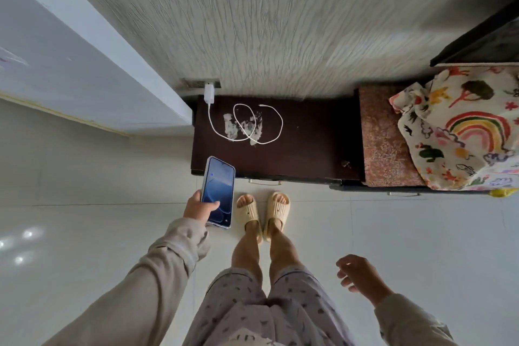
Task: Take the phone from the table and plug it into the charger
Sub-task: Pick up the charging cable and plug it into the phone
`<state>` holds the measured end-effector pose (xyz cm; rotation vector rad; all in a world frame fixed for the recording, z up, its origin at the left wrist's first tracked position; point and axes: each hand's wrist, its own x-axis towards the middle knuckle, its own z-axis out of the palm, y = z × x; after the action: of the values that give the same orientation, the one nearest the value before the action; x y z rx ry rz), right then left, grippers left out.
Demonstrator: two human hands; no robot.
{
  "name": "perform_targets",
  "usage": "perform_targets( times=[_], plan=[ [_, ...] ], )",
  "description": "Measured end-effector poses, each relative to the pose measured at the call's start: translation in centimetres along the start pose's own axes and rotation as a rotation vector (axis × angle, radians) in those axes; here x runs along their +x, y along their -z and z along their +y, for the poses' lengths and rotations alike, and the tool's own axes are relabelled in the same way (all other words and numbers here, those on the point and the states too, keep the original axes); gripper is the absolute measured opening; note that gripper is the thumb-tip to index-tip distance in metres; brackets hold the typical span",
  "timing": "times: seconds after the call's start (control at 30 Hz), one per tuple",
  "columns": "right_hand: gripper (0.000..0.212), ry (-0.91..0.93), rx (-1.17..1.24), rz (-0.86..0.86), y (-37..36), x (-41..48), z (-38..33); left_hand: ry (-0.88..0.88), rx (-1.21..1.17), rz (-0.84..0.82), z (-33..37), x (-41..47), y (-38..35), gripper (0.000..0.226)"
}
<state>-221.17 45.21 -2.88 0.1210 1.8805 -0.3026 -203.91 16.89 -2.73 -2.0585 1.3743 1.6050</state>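
My left hand (198, 206) grips a phone (219, 188) with a lit blue screen, holding it by its lower half in front of the near left corner of a dark brown table (303, 146). A white charger (209, 94) is plugged into a wall socket (196, 83) just behind the table's far left corner. Its white cable (254, 125) lies in loose loops on the tabletop, with the free plug end (261, 105) near the back. My right hand (358, 275) hangs low on the right, fingers loosely curled, holding nothing.
A bed with a brown mattress (384, 137) and a colourful printed blanket (460, 126) adjoins the table on the right. A white door or panel (70, 64) stands at the left. My feet in beige slippers (262, 213) stand on pale floor tiles before the table's drawer handle (265, 182).
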Motion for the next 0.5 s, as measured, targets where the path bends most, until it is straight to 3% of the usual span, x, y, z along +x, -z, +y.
perform_targets(
  times=[0.17, 0.33, 0.43, 0.5],
  plan=[
    [0.027, -0.005, -0.093, -0.089, 0.2, 5.9, -3.5, 0.095, -0.137, -0.037, -0.3, 4.7, -2.6, 0.037],
    [0.026, 0.174, -0.162, -0.101, -0.8, 16.3, -10.9, 0.11, -0.204, -0.147, -1.3, 11.1, -6.3, 0.038],
    [0.029, 0.26, -0.15, -0.017, -1.9, 24.2, -16.4, 0.096, -0.261, -0.185, -2.1, 14.7, -8.4, 0.025],
    [0.02, 0.306, -0.195, 0.027, -2.7, 28.9, -20.4, 0.086, -0.297, -0.206, -2.4, 16.6, -9.6, 0.025]
  ],
)
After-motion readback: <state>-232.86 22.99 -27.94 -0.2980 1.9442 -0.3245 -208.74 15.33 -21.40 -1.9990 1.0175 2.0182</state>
